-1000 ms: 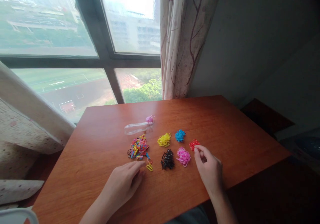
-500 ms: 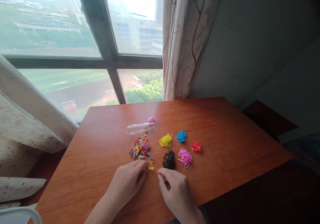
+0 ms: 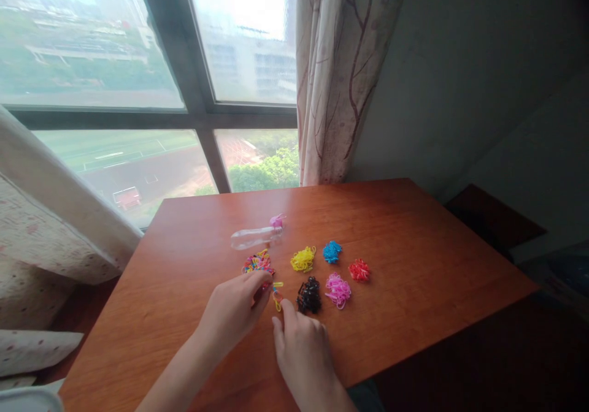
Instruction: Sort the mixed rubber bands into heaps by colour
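Observation:
A mixed pile of coloured rubber bands [image 3: 256,263] lies on the wooden table [image 3: 414,246]. My left hand [image 3: 234,308] rests over its near part, fingers curled down onto the bands. My right hand [image 3: 301,350] sits just right of it, thumb and forefinger pinched by a loose yellow band [image 3: 277,301]. To the right lie sorted piles: yellow [image 3: 302,258], blue [image 3: 331,251], red [image 3: 359,270], black [image 3: 308,295] and pink [image 3: 338,289]. Whether either hand grips a band is hidden.
A small clear bottle with a pink cap [image 3: 256,235] lies on its side behind the mixed pile. A window and a patterned curtain [image 3: 340,75] stand beyond the table's far edge. A cushion [image 3: 37,240] is at the left.
My right hand has come from the red pile leftward to the loose yellow band beside my left hand. My left hand has slid forward onto the mixed pile.

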A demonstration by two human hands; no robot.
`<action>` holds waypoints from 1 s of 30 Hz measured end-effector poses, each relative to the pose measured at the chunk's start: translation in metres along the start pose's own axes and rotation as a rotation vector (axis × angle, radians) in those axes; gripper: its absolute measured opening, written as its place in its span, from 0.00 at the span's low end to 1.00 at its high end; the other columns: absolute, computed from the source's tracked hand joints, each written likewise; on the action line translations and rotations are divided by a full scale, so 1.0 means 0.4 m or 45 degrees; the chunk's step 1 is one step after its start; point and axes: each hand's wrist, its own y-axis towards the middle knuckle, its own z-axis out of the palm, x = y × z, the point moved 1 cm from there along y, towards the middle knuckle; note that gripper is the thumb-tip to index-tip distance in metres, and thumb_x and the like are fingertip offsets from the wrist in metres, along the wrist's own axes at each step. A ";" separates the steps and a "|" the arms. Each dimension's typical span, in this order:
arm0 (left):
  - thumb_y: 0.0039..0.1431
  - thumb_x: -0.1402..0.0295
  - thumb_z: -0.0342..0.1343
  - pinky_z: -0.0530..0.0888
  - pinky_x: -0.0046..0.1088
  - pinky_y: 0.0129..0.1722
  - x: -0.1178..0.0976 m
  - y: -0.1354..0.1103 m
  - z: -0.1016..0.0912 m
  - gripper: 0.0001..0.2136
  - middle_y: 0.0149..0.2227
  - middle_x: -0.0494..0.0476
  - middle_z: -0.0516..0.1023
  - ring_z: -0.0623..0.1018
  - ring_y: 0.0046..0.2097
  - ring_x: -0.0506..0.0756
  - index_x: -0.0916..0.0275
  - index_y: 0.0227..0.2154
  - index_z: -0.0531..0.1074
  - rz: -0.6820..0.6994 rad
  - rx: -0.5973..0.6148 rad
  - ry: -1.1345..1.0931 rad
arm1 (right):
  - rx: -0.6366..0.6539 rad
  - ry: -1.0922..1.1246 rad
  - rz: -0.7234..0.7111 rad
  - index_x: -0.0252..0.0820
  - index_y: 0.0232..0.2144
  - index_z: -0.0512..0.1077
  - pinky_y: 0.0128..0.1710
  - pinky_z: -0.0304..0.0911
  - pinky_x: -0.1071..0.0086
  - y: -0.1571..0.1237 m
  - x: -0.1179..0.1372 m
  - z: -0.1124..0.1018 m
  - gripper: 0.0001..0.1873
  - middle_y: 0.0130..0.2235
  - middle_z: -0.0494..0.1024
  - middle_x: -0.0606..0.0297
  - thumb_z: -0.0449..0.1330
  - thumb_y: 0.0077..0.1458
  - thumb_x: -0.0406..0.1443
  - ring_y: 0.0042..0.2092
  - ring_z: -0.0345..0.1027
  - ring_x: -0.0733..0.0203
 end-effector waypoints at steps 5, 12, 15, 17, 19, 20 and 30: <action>0.63 0.69 0.48 0.65 0.23 0.28 -0.020 0.083 0.001 0.08 0.28 0.51 0.78 0.76 0.29 0.51 0.59 0.32 0.71 0.001 0.046 0.041 | 0.070 -0.008 0.017 0.43 0.35 0.71 0.23 0.54 0.70 0.018 0.011 0.019 0.10 0.27 0.79 0.64 0.59 0.56 0.24 0.26 0.75 0.54; 0.61 0.71 0.50 0.65 0.24 0.28 -0.038 0.164 0.034 0.07 0.30 0.53 0.79 0.76 0.29 0.52 0.59 0.32 0.73 0.076 0.115 0.072 | 0.039 0.198 -0.074 0.45 0.34 0.71 0.27 0.54 0.70 -0.002 0.013 0.032 0.09 0.29 0.78 0.68 0.58 0.57 0.25 0.30 0.74 0.58; 0.60 0.72 0.50 0.65 0.24 0.28 -0.036 0.177 0.045 0.07 0.30 0.53 0.80 0.77 0.30 0.52 0.59 0.31 0.73 0.142 0.175 0.095 | 0.012 0.220 -0.086 0.45 0.32 0.70 0.27 0.51 0.69 -0.006 0.011 0.029 0.09 0.28 0.77 0.69 0.57 0.58 0.26 0.29 0.73 0.58; 0.60 0.72 0.51 0.65 0.25 0.29 -0.032 0.184 0.050 0.07 0.31 0.53 0.80 0.77 0.30 0.53 0.59 0.31 0.73 0.165 0.198 0.113 | 0.002 0.230 -0.087 0.45 0.32 0.70 0.27 0.50 0.68 -0.007 0.010 0.029 0.08 0.27 0.77 0.69 0.56 0.59 0.27 0.29 0.72 0.58; 0.61 0.72 0.50 0.66 0.26 0.29 -0.028 0.191 0.055 0.08 0.32 0.55 0.81 0.78 0.32 0.54 0.60 0.31 0.74 0.172 0.202 0.132 | -0.002 0.242 -0.083 0.45 0.33 0.70 0.27 0.49 0.68 -0.007 0.009 0.033 0.08 0.27 0.77 0.68 0.56 0.59 0.27 0.29 0.72 0.58; 0.62 0.72 0.49 0.66 0.26 0.30 -0.026 0.193 0.056 0.08 0.33 0.55 0.81 0.78 0.33 0.55 0.60 0.32 0.73 0.172 0.199 0.140 | -0.006 0.248 -0.078 0.46 0.33 0.70 0.27 0.49 0.67 -0.007 0.008 0.035 0.08 0.28 0.77 0.68 0.56 0.59 0.28 0.29 0.72 0.58; 0.65 0.67 0.46 0.66 0.26 0.30 0.003 0.120 -0.006 0.10 0.34 0.53 0.80 0.78 0.33 0.54 0.59 0.36 0.73 -0.012 0.059 0.148 | -0.108 0.443 -0.087 0.45 0.35 0.70 0.27 0.49 0.69 -0.006 -0.005 0.035 0.08 0.28 0.78 0.68 0.53 0.59 0.29 0.28 0.72 0.60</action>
